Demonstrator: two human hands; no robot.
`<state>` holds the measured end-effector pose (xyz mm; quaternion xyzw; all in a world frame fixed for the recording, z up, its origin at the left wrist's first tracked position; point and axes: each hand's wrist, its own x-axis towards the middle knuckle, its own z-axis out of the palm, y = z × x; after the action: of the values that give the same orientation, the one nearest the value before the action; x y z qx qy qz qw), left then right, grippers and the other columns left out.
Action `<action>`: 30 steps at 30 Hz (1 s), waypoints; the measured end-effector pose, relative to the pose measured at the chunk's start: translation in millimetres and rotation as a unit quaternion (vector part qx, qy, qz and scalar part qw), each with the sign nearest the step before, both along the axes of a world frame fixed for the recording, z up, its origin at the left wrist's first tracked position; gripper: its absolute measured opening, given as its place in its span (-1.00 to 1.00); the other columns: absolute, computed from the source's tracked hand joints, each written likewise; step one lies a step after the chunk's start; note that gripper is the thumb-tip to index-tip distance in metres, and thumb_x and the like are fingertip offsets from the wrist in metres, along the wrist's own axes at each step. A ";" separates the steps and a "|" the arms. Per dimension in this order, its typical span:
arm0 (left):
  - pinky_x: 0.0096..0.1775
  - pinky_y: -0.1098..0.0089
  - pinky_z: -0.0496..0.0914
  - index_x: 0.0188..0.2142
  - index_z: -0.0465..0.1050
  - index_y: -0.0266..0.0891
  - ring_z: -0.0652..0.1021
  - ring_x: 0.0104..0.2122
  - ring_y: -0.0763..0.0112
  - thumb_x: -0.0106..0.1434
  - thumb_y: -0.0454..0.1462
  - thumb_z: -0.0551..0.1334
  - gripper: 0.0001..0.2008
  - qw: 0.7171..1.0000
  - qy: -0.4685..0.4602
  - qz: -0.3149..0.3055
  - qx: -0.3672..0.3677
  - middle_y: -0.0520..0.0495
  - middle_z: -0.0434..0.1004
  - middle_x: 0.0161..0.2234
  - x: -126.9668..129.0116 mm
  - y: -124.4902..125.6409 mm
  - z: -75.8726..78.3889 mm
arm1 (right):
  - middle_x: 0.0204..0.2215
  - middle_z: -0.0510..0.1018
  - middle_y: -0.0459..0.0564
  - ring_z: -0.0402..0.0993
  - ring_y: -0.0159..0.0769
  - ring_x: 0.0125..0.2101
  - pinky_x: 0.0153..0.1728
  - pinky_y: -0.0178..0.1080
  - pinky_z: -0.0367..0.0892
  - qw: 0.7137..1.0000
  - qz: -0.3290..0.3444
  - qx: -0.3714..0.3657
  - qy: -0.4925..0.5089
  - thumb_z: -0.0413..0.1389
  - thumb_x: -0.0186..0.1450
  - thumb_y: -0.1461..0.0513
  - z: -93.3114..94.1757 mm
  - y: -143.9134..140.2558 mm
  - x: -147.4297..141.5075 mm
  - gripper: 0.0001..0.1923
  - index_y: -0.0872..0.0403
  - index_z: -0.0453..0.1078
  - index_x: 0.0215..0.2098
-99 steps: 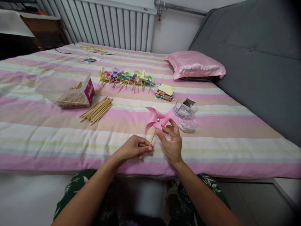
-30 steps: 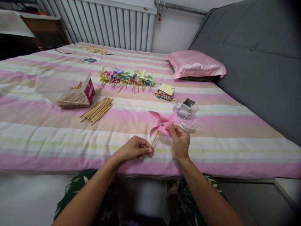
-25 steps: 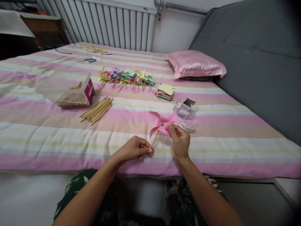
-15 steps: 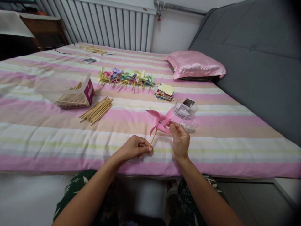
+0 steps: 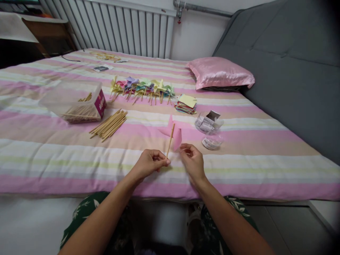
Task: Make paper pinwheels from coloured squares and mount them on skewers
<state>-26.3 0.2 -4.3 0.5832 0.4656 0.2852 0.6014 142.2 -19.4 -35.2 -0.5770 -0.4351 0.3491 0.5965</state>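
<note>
Readable wording: none that I could make out over the feed.
Magenta label [image 5: 100,103]: between nine and ten o'clock from the centre of my view, on the end of the clear plastic box [image 5: 75,89]; its pale characters were too small for me to read.
White tub label [image 5: 205,126]: at three o'clock, on the clear tub [image 5: 218,123]; its print was a blur to me.
Lower white label [image 5: 211,143]: nearer four o'clock, its dark marks equally illegible.

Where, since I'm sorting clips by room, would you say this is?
Most likely a bedroom: the striped bedspread covers a wide bed, with a pink pillow beside what looks like a padded grey headboard.
</note>
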 end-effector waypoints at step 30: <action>-0.58 0.54 0.10 -0.62 0.39 -0.32 0.27 -0.65 0.62 -0.15 -0.20 0.41 -0.74 0.999 -0.032 -0.004 -0.008 0.10 0.34 -0.69 0.8 -0.6 0.8 | -0.51 0.58 -0.05 0.48 -0.30 -0.45 -0.37 -0.28 0.33 0.986 0.129 0.056 -0.089 0.22 0.10 0.16 18.3 -12.3 -12.9 -0.86 0.07 0.52 -0.50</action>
<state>-25.5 -0.4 -3.6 0.5709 0.4463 0.2972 0.6218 129.3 -31.7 -16.9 -0.5102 -0.5763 0.3457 0.5367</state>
